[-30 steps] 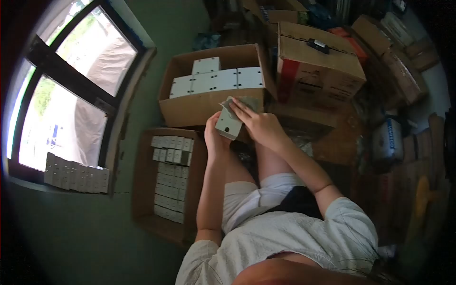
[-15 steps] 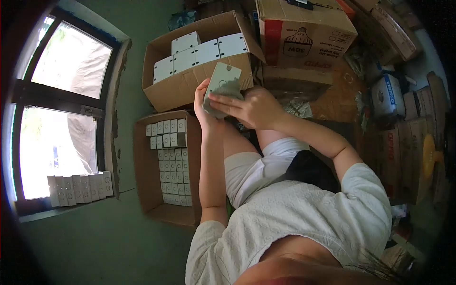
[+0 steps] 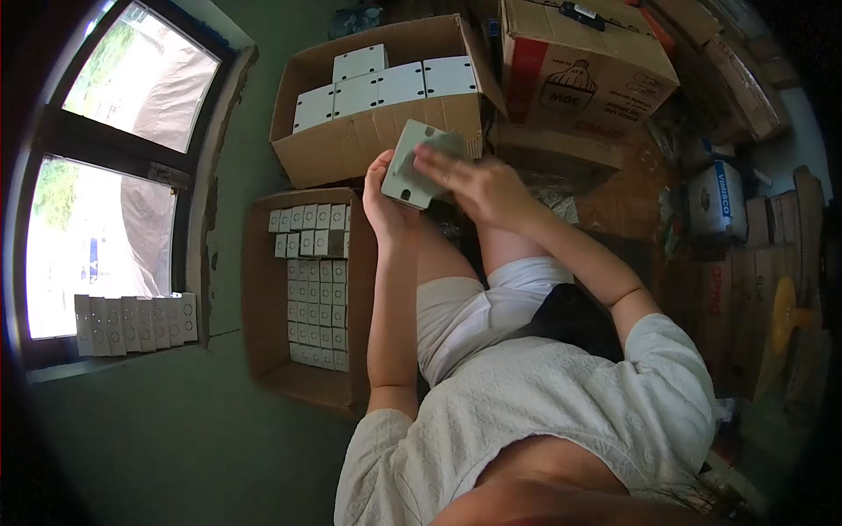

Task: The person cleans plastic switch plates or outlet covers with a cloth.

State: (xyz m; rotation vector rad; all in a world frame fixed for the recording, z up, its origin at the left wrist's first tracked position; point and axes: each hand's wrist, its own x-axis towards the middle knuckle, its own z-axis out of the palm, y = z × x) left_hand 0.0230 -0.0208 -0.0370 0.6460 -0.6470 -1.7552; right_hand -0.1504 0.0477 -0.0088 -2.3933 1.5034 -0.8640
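Note:
My left hand (image 3: 386,193) is closed round the lower left edge of a flat whitish plate (image 3: 409,172), which is tilted above my lap. My right hand (image 3: 481,182) presses a grey-green cloth (image 3: 449,147) against the plate's upper right part, its fingers blurred by motion. Dark holes show at the plate's top edge and lower corner. Just beyond my hands, an open carton (image 3: 338,145) holds several white square pieces (image 3: 402,86).
Below it, another open carton (image 3: 263,351) holds rows of small white boxes (image 3: 316,294). More white boxes (image 3: 136,324) line the window sill at left. A closed printed carton (image 3: 605,79) stands at the upper right, near a yellow object (image 3: 781,314).
My right hand and the cloth have moved up across the plate, uncovering its lower part. The plate's tilt has changed slightly in my left hand. The whole view has shifted a little.

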